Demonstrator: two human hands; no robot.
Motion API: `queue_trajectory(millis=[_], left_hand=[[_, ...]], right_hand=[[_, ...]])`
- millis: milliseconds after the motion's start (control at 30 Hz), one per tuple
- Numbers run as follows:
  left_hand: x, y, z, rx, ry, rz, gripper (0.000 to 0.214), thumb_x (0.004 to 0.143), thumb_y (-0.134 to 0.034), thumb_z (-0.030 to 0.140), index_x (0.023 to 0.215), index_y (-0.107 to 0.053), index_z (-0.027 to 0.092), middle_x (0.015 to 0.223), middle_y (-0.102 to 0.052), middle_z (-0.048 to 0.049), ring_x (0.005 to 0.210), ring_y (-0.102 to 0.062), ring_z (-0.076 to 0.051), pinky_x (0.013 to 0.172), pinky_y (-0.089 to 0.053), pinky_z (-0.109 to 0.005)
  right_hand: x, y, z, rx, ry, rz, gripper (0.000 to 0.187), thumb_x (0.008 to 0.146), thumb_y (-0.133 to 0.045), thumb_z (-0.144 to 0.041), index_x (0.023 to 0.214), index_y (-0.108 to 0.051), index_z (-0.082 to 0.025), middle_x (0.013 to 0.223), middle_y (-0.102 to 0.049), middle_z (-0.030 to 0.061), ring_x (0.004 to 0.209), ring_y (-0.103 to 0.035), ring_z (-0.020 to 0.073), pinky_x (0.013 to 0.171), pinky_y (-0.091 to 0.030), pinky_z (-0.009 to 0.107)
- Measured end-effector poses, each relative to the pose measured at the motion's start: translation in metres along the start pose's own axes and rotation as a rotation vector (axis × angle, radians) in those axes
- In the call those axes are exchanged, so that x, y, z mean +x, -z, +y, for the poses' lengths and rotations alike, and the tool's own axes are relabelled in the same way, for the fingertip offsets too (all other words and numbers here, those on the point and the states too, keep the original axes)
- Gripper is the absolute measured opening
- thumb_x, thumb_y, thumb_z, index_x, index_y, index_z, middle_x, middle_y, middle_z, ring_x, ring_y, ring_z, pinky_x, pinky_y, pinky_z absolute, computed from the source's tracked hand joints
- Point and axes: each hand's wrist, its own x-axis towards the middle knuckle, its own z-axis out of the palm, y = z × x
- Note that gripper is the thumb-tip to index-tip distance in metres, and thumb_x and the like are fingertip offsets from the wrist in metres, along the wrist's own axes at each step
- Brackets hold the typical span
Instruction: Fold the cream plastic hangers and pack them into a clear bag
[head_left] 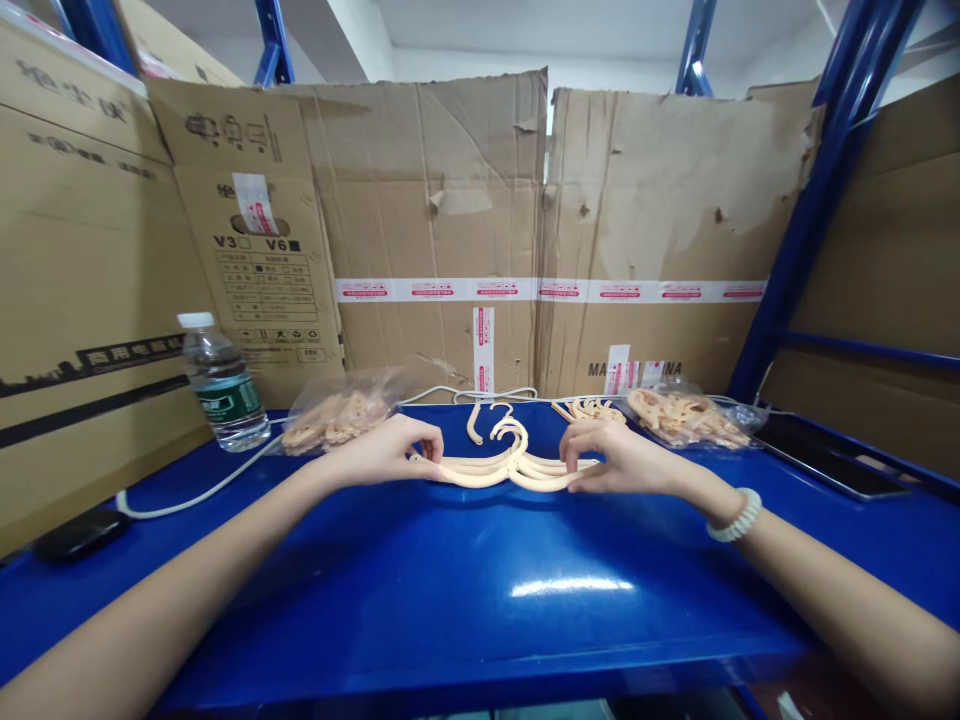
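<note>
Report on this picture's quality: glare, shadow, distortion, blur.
Head view: a white glare streak on the blue shelf, nearer the camera than the hangers; head view: a soft, faint shadow below the hangers; head view: likely wide-angle stretch, the right-hand post slanting outward; head view: soft printing on the left box.
</note>
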Motion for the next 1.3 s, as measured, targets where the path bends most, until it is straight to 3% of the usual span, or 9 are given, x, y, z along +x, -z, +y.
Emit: queue_trajectory(millis=[167,367,600,933,1167,1300], left_hand=[[0.001,-0.013,-0.001,0.146,-0.088,-0.049,0.013,0.078,-0.067,0.031,0.075,-0.065,0.019,0.084,-0.062,-0.0024,0.079,-0.057,-0.019,0.071,-0.041,-0.027],[0.001,-0.022,-0.004,0.161,-0.119,-0.051,0.012,0.082,-0.063,0.028,0.075,-0.062,0.019,0.112,-0.059,-0.0071,0.103,-0.055,-0.025,0.088,-0.040,-0.033],[0.004,-0.031,-0.002,0.129,-0.107,-0.005,0.013,0.086,-0.057,0.029,0.079,-0.056,0.018,0.083,-0.060,-0.0029,0.076,-0.056,-0.019,0.068,-0.041,-0.027],[0.008,-0.043,-0.011,0.126,-0.070,0.104,0.011,0.085,-0.058,0.026,0.078,-0.056,0.018,0.095,-0.065,-0.0052,0.086,-0.060,-0.021,0.078,-0.043,-0.033],[0.008,-0.048,-0.017,0.123,-0.054,0.157,0.006,0.086,-0.054,0.025,0.083,-0.055,0.019,0.101,-0.066,-0.0067,0.093,-0.061,-0.023,0.081,-0.045,-0.035],[0.008,-0.051,-0.018,0.152,-0.049,0.182,0.010,0.084,-0.054,0.022,0.093,-0.054,0.019,0.097,-0.065,-0.0062,0.087,-0.060,-0.022,0.077,-0.045,-0.034]], right_hand=[[0.001,-0.007,-0.003,0.010,-0.038,-0.086,0.013,0.068,-0.079,-0.024,0.071,-0.069,-0.017,0.086,-0.062,0.0042,0.083,-0.058,0.0192,0.075,-0.044,0.030],[0.000,-0.009,0.004,0.046,-0.052,-0.090,0.006,0.075,-0.075,-0.023,0.073,-0.071,-0.018,0.094,-0.062,0.0055,0.088,-0.058,0.0191,0.082,-0.044,0.032],[-0.001,-0.010,0.012,0.098,-0.135,-0.093,0.002,0.076,-0.069,-0.018,0.074,-0.070,-0.018,0.096,-0.067,0.0064,0.089,-0.063,0.0195,0.085,-0.047,0.032],[0.003,-0.011,0.019,0.000,-0.275,-0.035,0.007,0.076,-0.065,-0.017,0.083,-0.067,-0.017,0.090,-0.071,0.0074,0.086,-0.065,0.0225,0.077,-0.047,0.032],[0.004,-0.015,0.020,-0.025,-0.273,-0.010,0.021,0.078,-0.062,-0.015,0.098,-0.065,-0.016,0.100,-0.070,0.0100,0.094,-0.064,0.0235,0.082,-0.047,0.034],[0.003,-0.012,0.021,-0.077,-0.236,-0.046,0.026,0.075,-0.065,-0.014,0.101,-0.066,-0.015,0.102,-0.068,0.0109,0.098,-0.062,0.0246,0.086,-0.046,0.035]])
